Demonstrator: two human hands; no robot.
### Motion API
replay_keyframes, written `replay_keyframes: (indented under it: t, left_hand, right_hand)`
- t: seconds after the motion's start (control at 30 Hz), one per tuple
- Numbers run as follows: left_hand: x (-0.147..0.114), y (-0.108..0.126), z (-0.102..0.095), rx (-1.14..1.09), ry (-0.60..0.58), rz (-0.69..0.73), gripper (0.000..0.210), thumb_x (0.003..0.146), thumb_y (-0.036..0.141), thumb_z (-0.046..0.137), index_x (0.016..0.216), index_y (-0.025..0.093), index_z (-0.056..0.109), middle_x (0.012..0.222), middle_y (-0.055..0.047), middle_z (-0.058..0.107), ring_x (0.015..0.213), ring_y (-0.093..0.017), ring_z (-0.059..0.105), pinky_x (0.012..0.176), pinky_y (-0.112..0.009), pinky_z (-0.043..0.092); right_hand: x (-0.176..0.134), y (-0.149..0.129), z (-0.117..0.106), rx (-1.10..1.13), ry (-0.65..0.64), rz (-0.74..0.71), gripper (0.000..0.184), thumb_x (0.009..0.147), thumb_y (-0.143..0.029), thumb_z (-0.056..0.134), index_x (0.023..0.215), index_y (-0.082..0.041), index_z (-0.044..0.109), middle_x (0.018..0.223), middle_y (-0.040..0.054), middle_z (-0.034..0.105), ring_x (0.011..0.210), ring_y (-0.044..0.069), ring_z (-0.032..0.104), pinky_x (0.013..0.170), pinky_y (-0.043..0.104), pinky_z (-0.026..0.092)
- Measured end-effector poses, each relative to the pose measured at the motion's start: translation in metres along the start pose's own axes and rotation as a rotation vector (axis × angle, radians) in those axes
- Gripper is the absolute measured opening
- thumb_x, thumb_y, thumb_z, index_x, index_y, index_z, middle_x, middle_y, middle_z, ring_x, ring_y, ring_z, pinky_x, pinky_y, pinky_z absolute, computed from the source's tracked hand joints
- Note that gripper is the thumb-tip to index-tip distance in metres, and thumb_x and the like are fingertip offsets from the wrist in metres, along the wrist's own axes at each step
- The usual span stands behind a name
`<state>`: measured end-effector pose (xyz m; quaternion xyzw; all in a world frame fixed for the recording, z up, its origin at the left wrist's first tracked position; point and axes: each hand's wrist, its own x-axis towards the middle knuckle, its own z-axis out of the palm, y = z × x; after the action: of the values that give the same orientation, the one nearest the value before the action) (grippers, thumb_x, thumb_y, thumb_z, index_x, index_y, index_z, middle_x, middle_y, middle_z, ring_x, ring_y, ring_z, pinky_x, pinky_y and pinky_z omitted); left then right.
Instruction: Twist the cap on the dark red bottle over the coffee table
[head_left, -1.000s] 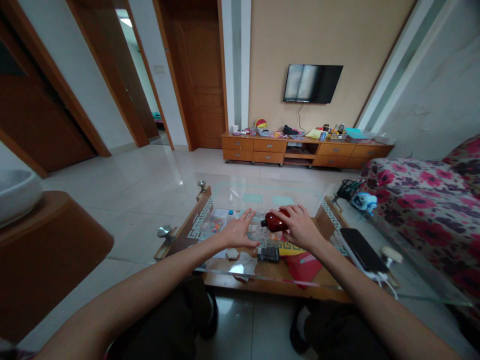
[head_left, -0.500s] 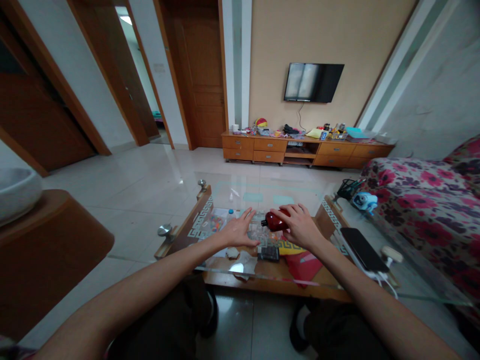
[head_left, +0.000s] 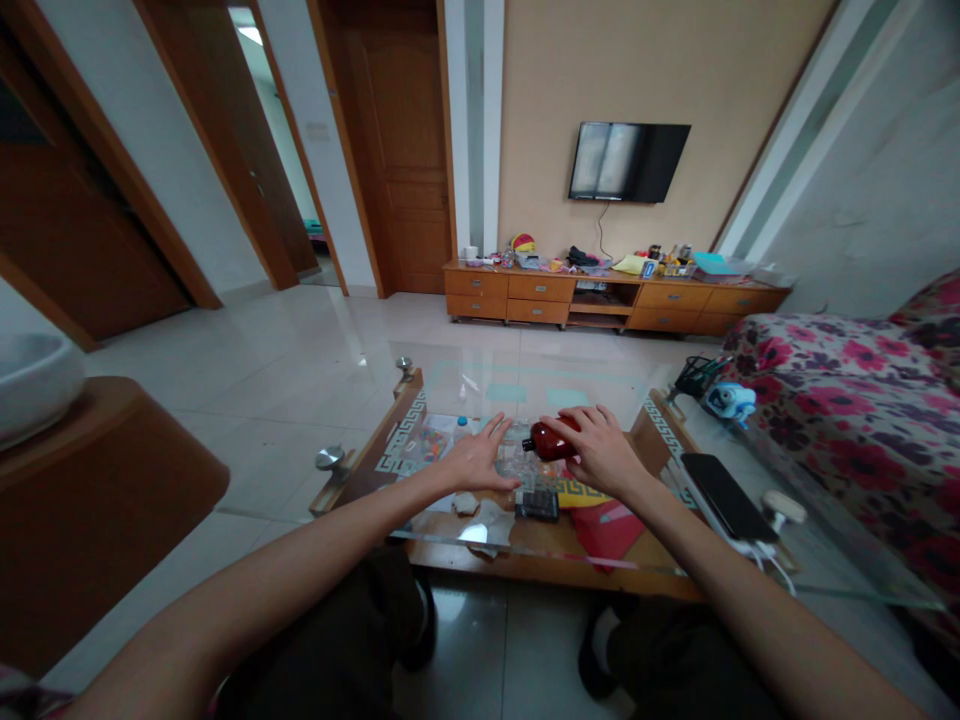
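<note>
Over the table's (head_left: 525, 568) middle, back from its near edge | our right hand (head_left: 600, 455) clasps a red bottle (head_left: 553, 440) sideways | our left hand (head_left: 476, 460) curves, fingers spread; we cannot tell if it grips anything | we'd best hold the tilt steady

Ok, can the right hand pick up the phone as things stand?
Probably not: the right hand is gripping the red bottle. Otherwise the way looks free; the phone lies to that hand's right, above the glass top, with nothing seen covering it.
</note>
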<state>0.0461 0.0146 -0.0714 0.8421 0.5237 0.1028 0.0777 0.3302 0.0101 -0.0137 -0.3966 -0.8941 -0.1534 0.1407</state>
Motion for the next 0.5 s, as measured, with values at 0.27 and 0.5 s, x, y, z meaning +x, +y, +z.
replay_keyframes:
  t: [0.27, 0.5]
  left_hand:
    - [-0.0003, 0.0034, -0.0024, -0.019, -0.017, -0.016, 0.129, 0.071, 0.077, 0.073, 0.170, 0.029, 0.005, 0.178, -0.015, 0.009, 0.139, -0.048, 0.053, 0.110, -0.056, 0.045]
    - [-0.0002, 0.0043, -0.0032, -0.006, -0.017, -0.021, 0.130, 0.070, 0.075, 0.075, 0.170, 0.029, 0.006, 0.178, -0.015, 0.009, 0.136, -0.047, 0.055, 0.111, -0.055, 0.045]
  right_hand:
    - [-0.0008, -0.0004, -0.0010, -0.013, 0.001, -0.001, 0.084, 0.078, -0.018, 0.067, 0.157, -0.034, 0.045, 0.144, 0.0109, 0.057, 0.128, 0.034, 0.047, 0.116, 0.056, 0.024]
    - [-0.0003, -0.0011, -0.0020, -0.011, 0.000, -0.002, 0.083, 0.078, -0.018, 0.067, 0.157, -0.034, 0.045, 0.144, 0.0109, 0.057, 0.128, 0.034, 0.047, 0.115, 0.056, 0.024]
